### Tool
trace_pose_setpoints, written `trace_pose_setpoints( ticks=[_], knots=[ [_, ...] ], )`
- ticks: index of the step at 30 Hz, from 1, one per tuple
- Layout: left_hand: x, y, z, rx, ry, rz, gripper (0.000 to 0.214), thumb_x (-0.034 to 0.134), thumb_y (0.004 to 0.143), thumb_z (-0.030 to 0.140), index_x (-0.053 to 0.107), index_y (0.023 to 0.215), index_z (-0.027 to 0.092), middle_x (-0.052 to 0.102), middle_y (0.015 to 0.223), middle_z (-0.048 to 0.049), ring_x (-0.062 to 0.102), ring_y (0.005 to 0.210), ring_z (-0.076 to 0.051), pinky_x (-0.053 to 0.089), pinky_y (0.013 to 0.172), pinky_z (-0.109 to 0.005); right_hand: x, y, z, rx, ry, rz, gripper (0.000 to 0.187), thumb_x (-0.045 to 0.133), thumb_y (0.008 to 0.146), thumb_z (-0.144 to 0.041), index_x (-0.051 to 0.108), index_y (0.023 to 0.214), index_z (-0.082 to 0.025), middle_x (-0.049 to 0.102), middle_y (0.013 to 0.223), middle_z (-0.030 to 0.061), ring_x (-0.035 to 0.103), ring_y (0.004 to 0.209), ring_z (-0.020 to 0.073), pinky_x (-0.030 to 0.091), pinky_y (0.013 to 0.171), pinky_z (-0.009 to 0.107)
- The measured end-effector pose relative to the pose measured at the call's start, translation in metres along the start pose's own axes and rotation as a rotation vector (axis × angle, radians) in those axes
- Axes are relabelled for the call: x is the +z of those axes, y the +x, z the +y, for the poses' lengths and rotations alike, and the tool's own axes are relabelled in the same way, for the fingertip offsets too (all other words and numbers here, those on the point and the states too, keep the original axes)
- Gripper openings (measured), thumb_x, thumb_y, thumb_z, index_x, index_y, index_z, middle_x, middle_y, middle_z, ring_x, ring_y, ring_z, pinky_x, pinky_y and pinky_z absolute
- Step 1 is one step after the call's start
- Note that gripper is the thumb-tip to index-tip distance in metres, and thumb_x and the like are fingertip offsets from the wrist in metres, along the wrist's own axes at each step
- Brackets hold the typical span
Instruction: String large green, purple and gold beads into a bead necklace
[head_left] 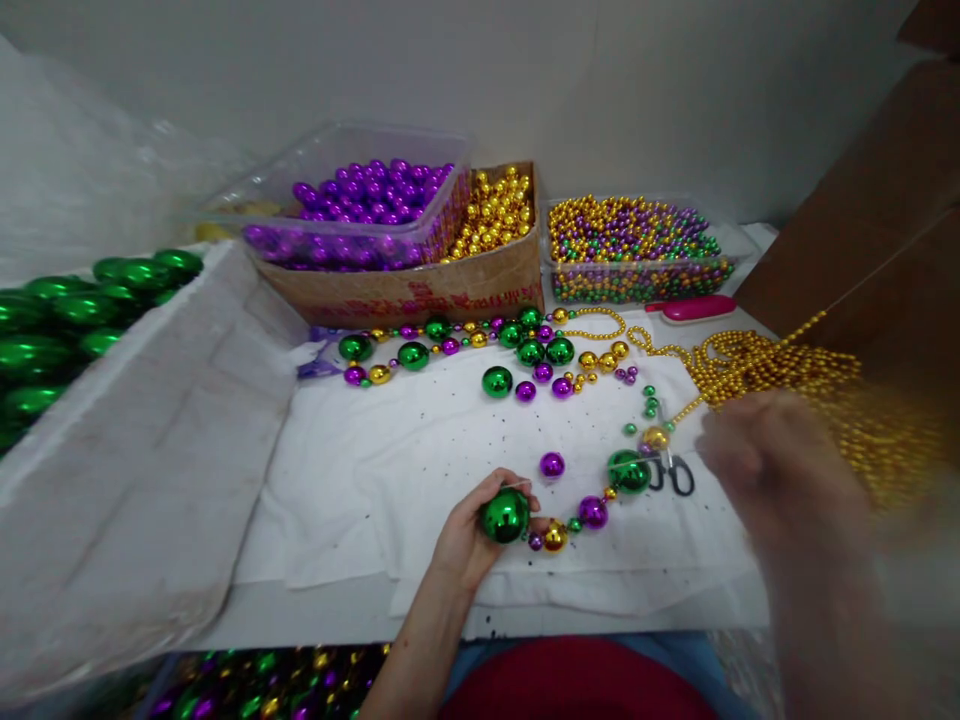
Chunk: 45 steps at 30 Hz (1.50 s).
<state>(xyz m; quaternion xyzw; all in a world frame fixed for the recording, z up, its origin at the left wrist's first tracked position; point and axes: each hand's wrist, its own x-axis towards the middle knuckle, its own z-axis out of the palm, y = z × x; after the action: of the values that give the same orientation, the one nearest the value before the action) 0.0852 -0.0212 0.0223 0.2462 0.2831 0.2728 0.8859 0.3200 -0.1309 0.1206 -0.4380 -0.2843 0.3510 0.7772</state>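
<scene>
Two hands [466, 535] [761, 455] show; one holds one green bead [504, 515].

Left hand [471, 518] at 6 o'clock of the view, cupped, fingers [504, 477] curled in a grip. Left forearm [429, 645] bare, enters from the bottom edge, points to 1 o'clock; left wrist [454, 578] roughly in line with it. Right hand [750, 440] between 3 and 4 o'clock, fist-like, badly blurred; can't tell what its fingertips are doing. Right forearm [817, 600] also blurred, aims at 11 o'clock. Hands well apart, right one higher in view.
</scene>
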Motion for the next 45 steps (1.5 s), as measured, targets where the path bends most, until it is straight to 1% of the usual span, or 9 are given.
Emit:
trace_pose_setpoints(
  ticks=[4, 9, 15, 23, 27, 31, 37, 41, 45],
  knots=[
    [-0.005, -0.001, -0.004, 0.076, 0.053, 0.065, 0.013, 0.057, 0.08, 0.028, 0.061, 0.082, 0.015, 0.059, 0.088, -0.0041, 0.059, 0.084, -0.02, 0.046, 0.082, -0.037, -0.003, 0.005, 0.039, 0.027, -0.392, -0.023, 0.011, 0.06, 0.084, -0.028, 0.066, 0.082, -0.018, 0.046, 0.054, -0.0041, 0.04, 0.049, 0.0076, 0.029, 0.045, 0.02],
    [-0.009, -0.004, -0.001, 0.104, 0.556, 0.154, 0.016, 0.061, 0.079, 0.03, 0.062, 0.084, 0.015, 0.062, 0.082, -0.0034, 0.057, 0.082, -0.017, 0.041, 0.072, -0.025, -0.013, 0.015, 0.063, -0.006, -0.752, -0.091, 0.021, 0.051, 0.088, -0.036, 0.062, 0.088, -0.018, 0.047, 0.058, -0.0036, 0.044, 0.051, 0.0097, 0.033, 0.045, 0.021],
    [0.001, 0.011, -0.002, 0.264, 1.121, 0.177, 0.017, 0.059, 0.08, 0.034, 0.062, 0.08, 0.017, 0.06, 0.078, -0.0014, 0.054, 0.077, -0.017, 0.04, 0.071, -0.026, -0.024, 0.036, 0.093, -0.051, -1.207, -0.251, 0.023, 0.043, 0.088, -0.031, 0.062, 0.082, -0.02, 0.063, 0.069, 0.0016, 0.058, 0.066, 0.0159, 0.04, 0.063, 0.025],
    [0.015, 0.028, -0.002, 0.413, 1.424, 0.19, 0.016, 0.052, 0.083, 0.031, 0.059, 0.075, 0.019, 0.06, 0.08, -0.0027, 0.056, 0.079, -0.019, 0.04, 0.074, -0.03, -0.053, 0.013, 0.089, -0.022, -1.449, -0.205, 0.022, 0.043, 0.087, -0.028, 0.063, 0.08, -0.022, 0.066, 0.07, 0.0045, 0.059, 0.065, 0.0215, 0.036, 0.06, 0.029],
    [0.032, 0.049, 0.01, 0.523, 1.452, 0.181, 0.02, 0.05, 0.085, 0.034, 0.059, 0.071, 0.021, 0.058, 0.079, -0.0038, 0.053, 0.081, -0.022, 0.037, 0.076, -0.033, -0.056, 0.012, 0.08, 0.154, -1.08, -0.077, 0.026, 0.045, 0.088, -0.042, 0.06, 0.086, -0.02, 0.059, 0.061, 0.0011, 0.056, 0.056, 0.0174, 0.039, 0.054, 0.027],
    [0.056, 0.103, 0.014, 0.708, 1.23, 0.027, 0.01, 0.059, 0.079, 0.021, 0.063, 0.07, 0.022, 0.057, 0.079, -0.0069, 0.047, 0.087, -0.026, 0.03, 0.088, -0.037, -0.038, 0.009, 0.075, 0.292, -0.504, 0.086, 0.032, 0.056, 0.083, -0.048, 0.057, 0.089, -0.017, 0.051, 0.054, -0.0036, 0.043, 0.042, 0.0099, 0.03, 0.043, 0.021],
    [0.07, 0.179, 0.007, 0.668, 1.11, -0.099, 0.021, 0.063, 0.069, 0.005, 0.058, 0.055, 0.021, 0.055, 0.071, -0.0086, 0.04, 0.103, -0.03, 0.018, 0.1, -0.041, -0.021, -0.007, 0.07, 0.421, -0.054, 0.098, 0.026, 0.061, 0.083, -0.041, 0.057, 0.09, -0.017, 0.047, 0.052, -0.006, 0.035, 0.041, 0.0054, 0.025, 0.042, 0.017],
    [0.07, 0.182, 0.013, 0.584, 1.016, -0.107, 0.02, 0.065, 0.065, 0.001, 0.062, 0.058, 0.02, 0.055, 0.07, -0.0064, 0.043, 0.103, -0.028, 0.021, 0.1, -0.039, -0.029, -0.015, 0.063, 0.486, 0.024, 0.085, 0.026, 0.064, 0.081, -0.036, 0.059, 0.097, -0.017, 0.05, 0.056, -0.0051, 0.039, 0.043, 0.006, 0.028, 0.042, 0.018],
    [0.07, 0.152, 0.028, 0.492, 0.912, -0.098, 0.013, 0.064, 0.072, 0.011, 0.069, 0.082, 0.019, 0.062, 0.082, -0.0054, 0.054, 0.086, -0.021, 0.039, 0.084, -0.034, -0.031, -0.021, 0.061, 0.529, -0.064, 0.028, 0.038, 0.065, 0.079, -0.04, 0.058, 0.108, -0.017, 0.059, 0.063, -0.0014, 0.045, 0.044, 0.0072, 0.032, 0.042, 0.019]
  ],
)
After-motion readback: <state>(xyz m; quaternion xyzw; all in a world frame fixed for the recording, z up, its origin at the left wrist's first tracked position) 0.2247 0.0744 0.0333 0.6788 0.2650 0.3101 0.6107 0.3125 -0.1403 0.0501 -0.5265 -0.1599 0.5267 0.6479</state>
